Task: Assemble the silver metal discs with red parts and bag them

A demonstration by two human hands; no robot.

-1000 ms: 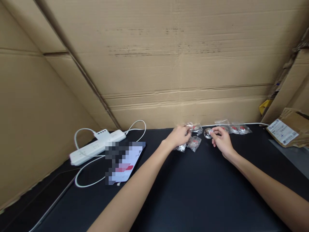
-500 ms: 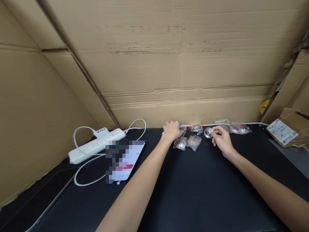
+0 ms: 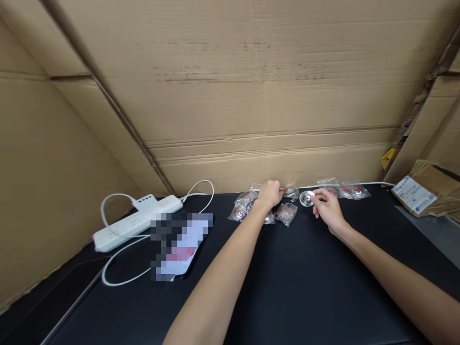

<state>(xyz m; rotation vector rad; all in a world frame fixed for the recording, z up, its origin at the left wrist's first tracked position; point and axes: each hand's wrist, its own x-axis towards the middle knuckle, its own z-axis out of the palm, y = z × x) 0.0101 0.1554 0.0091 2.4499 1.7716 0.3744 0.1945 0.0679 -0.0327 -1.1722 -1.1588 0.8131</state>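
Observation:
Between the thumb and fingers of my right hand (image 3: pixel 328 210) is a shiny round metal disc (image 3: pixel 306 198) with a hole in its middle, its face turned towards me. My left hand (image 3: pixel 269 193) is closed at the back of the table, fingers curled beside a clear plastic bag (image 3: pixel 290 191). A bit of red shows at its fingertips, too small to name. Several bagged round metal parts with red marks lie around this hand, among them one bag (image 3: pixel 238 211) on its left and another (image 3: pixel 286 213) in front. My left wrist partly covers one more.
More bagged parts (image 3: pixel 347 191) lie right of my right hand. A brown package (image 3: pixel 422 191) with a white label sits at the far right. Leftwards are a white power strip (image 3: pixel 138 223), its cable and a partly blurred tablet (image 3: pixel 187 247). Cardboard walls (image 3: pixel 223 105) enclose the table.
My left hand has shifted right and its spread fingers have curled in, uncovering bagged parts on the left. My right hand still holds the disc in nearly the same place.

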